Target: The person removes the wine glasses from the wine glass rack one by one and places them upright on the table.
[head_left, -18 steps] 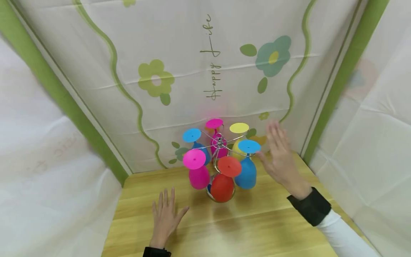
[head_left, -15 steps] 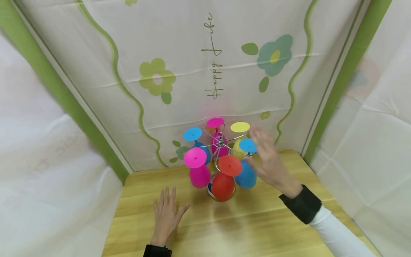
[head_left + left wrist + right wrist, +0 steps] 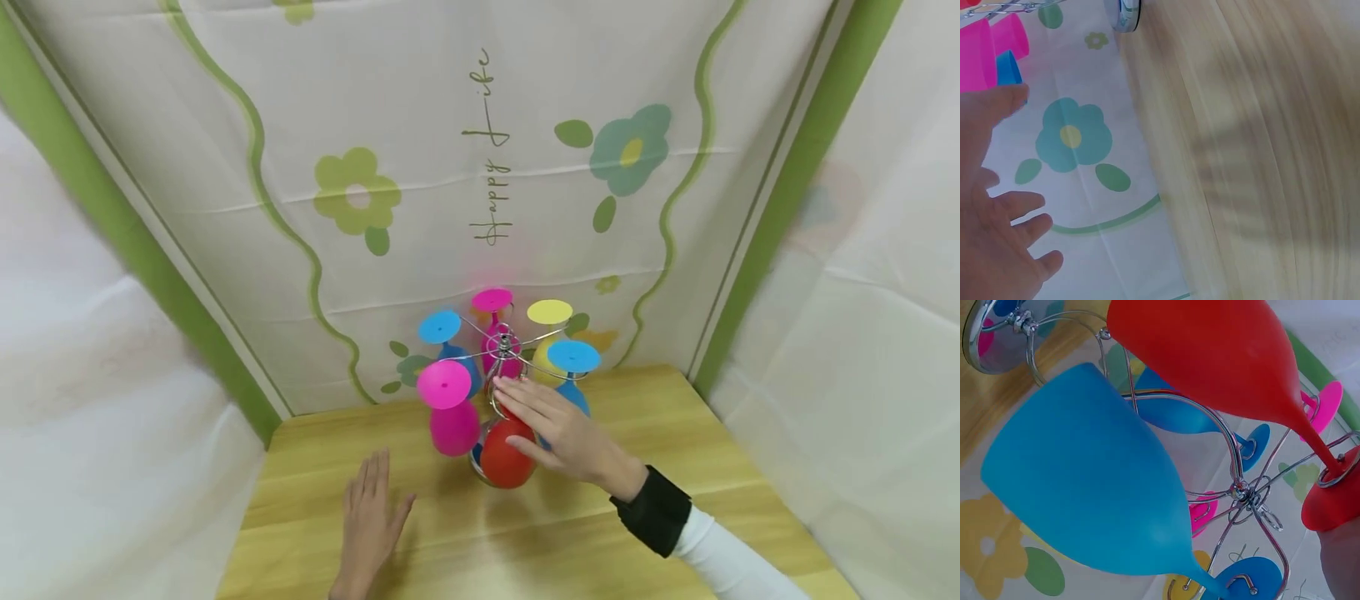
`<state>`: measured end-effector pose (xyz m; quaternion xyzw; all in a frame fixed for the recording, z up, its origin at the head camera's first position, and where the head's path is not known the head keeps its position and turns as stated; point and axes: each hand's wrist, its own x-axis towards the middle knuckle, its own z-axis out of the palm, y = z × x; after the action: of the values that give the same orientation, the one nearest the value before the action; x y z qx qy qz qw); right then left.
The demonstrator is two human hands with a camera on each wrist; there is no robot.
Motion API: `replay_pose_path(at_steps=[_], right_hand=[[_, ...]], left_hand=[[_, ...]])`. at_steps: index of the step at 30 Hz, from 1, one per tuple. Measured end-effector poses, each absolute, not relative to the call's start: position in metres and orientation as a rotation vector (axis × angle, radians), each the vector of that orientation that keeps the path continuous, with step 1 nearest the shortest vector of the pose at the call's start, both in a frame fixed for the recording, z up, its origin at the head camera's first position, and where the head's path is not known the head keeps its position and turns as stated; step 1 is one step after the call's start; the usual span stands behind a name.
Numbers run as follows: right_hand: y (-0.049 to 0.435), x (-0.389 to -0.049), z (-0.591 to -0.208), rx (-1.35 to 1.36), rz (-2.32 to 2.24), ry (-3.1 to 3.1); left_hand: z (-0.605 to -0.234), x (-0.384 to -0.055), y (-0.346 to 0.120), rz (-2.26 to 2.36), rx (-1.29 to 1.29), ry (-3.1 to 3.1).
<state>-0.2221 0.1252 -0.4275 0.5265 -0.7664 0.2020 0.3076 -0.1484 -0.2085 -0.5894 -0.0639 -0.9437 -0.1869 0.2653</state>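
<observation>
A chrome wire rack [image 3: 505, 346] hangs several colourful goblets upside down, their round feet up. My right hand [image 3: 566, 437] is over the red goblet [image 3: 504, 462] at the front, fingers straight, covering its foot in the head view. In the right wrist view, part of the hand [image 3: 1342, 559] shows right at the red foot [image 3: 1329, 503], and the blue goblet [image 3: 1091, 481] looms close to the camera. My left hand [image 3: 367, 517] is low over the table to the left, fingers extended and nothing held. The pink goblet [image 3: 454, 427] is the nearest one to it.
The rack stands on a shiny round base [image 3: 1004, 337] on a wooden table [image 3: 637, 533]. A white curtain [image 3: 420, 108] with printed flowers and writing hangs right behind it. White fabric [image 3: 862, 375] also closes in both sides.
My right hand has swept left and toward me, from beside the right blue goblet to over the red one. The left hand has shifted slightly, its fingers drawn closer together.
</observation>
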Motion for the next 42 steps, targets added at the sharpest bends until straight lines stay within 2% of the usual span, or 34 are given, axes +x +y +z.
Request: replay_pose_path(at_steps=[19,42], right_hand=[[0.133,-0.213,-0.439,1.261,0.449,-2.077],[0.12,-0.218,-0.422,1.284,0.458,-2.099]], left_hand=[[-0.594,-0.151,-0.213,-0.464,-0.258,-2.528],[-0.593,-0.148,-0.219,-0.543,-0.204,-2.619]])
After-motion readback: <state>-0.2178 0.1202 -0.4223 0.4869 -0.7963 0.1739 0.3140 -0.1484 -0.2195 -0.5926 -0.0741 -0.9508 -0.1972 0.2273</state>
